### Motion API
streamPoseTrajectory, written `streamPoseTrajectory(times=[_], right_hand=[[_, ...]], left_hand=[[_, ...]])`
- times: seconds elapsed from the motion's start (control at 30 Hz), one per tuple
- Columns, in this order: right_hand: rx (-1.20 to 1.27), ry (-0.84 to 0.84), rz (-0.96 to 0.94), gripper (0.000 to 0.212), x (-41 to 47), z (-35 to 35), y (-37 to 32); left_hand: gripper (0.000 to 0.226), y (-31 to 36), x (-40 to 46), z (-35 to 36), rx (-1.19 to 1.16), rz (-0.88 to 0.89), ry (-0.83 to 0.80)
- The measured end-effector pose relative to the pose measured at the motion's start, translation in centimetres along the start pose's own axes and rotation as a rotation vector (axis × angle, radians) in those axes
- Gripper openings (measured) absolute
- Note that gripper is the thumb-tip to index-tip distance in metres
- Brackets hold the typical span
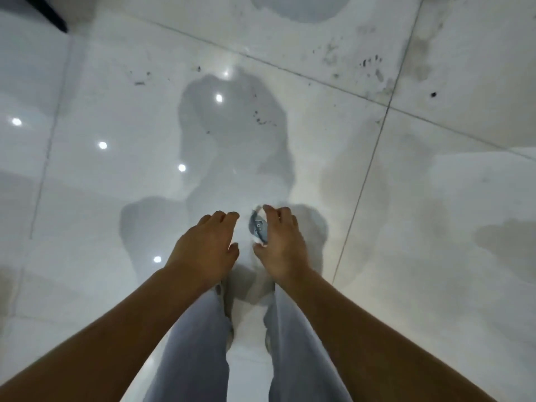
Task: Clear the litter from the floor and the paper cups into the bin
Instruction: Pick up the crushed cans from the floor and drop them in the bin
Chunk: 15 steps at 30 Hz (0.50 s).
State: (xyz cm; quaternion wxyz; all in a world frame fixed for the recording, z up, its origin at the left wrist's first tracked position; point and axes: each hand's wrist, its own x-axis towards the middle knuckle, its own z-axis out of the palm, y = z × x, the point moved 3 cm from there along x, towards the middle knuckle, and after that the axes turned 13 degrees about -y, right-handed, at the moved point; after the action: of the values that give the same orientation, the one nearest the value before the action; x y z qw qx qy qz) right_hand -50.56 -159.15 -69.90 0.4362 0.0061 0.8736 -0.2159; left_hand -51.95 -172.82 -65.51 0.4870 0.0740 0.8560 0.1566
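Note:
My right hand [280, 242] grips a small white paper cup [258, 227] with a blue-grey print, fingers over its top and thumb under it; most of the cup is hidden by the hand. My left hand [206, 245] hangs beside it, about a hand's width to the left, fingers loosely curled and holding nothing. Both hands are stretched out over the glossy white tiled floor [116, 184]. No bin is in view.
Dark specks and smudges of dirt [374, 65] lie on the tiles at the upper right and a few specks [261, 120] in the middle. A black furniture leg [49, 15] crosses the top left corner. My legs in light trousers [197, 343] stand below the hands.

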Motion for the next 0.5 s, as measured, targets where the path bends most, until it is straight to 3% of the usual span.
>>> streamPoseTrajectory(times=[0.2, 0.5], right_hand=[[-0.167, -0.060, -0.218, 0.076, -10.1, -8.7, -10.3], [-0.485, -0.165, -0.431, 0.062, -24.0, -15.7, -25.0]], left_hand=[[0.084, 2.3, -11.6, -7.9, -0.154, -0.017, 0.108], [0.087, 1.2, -29.8, -14.1, -0.293, -0.151, 0.248]])
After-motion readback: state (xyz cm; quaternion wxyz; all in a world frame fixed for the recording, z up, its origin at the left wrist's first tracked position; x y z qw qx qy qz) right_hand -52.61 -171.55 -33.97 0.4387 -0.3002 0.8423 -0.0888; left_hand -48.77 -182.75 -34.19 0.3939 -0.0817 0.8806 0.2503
